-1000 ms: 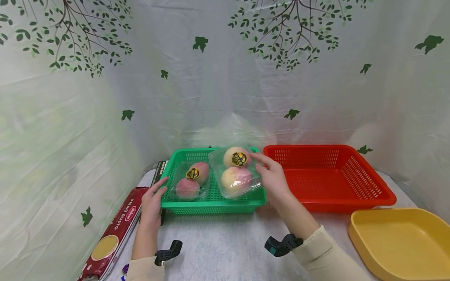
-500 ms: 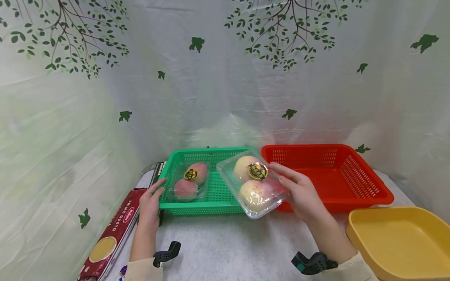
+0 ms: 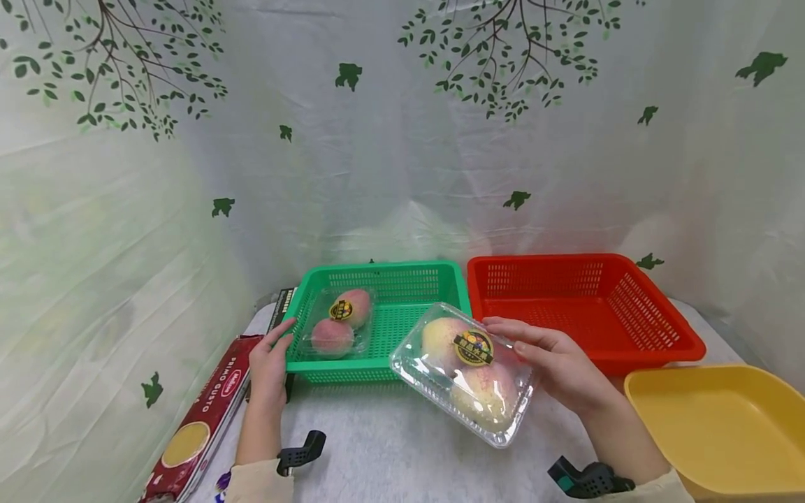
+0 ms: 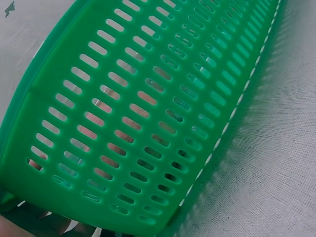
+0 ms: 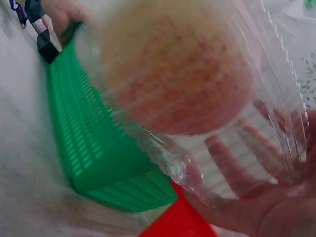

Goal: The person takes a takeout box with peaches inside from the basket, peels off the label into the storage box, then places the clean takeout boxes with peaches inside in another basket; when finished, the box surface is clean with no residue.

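My right hand [image 3: 560, 363] grips a clear plastic clamshell [image 3: 430, 391] by its right side, tilted above the table in front of the green basket [image 3: 371, 374]. Two pale yellow-pink peaches [image 3: 484, 399] show inside, under a black and gold label [image 3: 473, 347]. In the right wrist view, a peach [image 5: 177, 69] fills the middle and fingers [image 5: 232, 163] show through the plastic underneath. My left hand [image 3: 269, 367] holds the green basket's left rim; in the left wrist view the basket wall [image 4: 64, 148] covers most of it. A second clamshell of pinker peaches [image 3: 332, 338] lies in the basket's left half.
A red basket [image 3: 585, 363] stands right of the green one, with a yellow tray [image 3: 711, 433] in front of it at right. At left lie a dark red spaghetti pack [image 3: 204, 419] and a black item [image 3: 281, 307]. A white sheet hangs behind.
My right hand has lifted the clamshell out from over the green basket and brought it right and nearer, turning it. My left hand stays at the basket's left rim.
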A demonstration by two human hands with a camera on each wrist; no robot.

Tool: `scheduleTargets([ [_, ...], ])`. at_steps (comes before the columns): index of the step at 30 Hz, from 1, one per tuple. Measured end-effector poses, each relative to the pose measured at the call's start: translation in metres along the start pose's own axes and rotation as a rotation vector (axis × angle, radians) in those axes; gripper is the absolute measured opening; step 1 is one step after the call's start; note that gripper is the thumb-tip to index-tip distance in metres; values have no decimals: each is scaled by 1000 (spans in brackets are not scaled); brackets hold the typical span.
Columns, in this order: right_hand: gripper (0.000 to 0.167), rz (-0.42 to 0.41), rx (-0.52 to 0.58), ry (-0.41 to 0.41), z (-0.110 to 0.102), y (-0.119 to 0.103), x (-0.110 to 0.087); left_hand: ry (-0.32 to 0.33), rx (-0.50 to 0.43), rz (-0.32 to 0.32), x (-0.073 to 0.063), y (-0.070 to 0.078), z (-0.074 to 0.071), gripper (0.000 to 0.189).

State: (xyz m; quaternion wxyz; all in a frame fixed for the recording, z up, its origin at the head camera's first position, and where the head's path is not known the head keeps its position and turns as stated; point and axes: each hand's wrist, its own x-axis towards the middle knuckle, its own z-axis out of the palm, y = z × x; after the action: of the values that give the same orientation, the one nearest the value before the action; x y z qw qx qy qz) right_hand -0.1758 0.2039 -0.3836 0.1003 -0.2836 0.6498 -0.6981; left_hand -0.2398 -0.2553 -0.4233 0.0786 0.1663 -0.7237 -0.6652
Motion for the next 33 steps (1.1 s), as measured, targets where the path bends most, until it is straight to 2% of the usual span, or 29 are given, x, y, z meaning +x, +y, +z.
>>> scheduleTargets([
  [7, 39, -41, 30, -203, -4, 12, -2, 16, 19, 20, -3, 1, 2, 40],
  [13, 41, -139, 35, -396, -9, 22, -2, 21, 28, 19, -4, 2, 2, 40],
  [15, 42, -145, 31, -436, -10, 26, -3, 22, 27, 19, -4, 2, 2, 40],
  [19, 41, -110, 25, -466, -11, 35, -5, 23, 28, 18, -3, 2, 1, 40],
  [27, 40, -85, -11, -468, -17, 54, -8, 11, 20, 17, -5, 3, 2, 40],
  [33, 38, -58, 36, -445, -24, 73, -7, 15, 32, 7, -3, 2, 1, 40],
])
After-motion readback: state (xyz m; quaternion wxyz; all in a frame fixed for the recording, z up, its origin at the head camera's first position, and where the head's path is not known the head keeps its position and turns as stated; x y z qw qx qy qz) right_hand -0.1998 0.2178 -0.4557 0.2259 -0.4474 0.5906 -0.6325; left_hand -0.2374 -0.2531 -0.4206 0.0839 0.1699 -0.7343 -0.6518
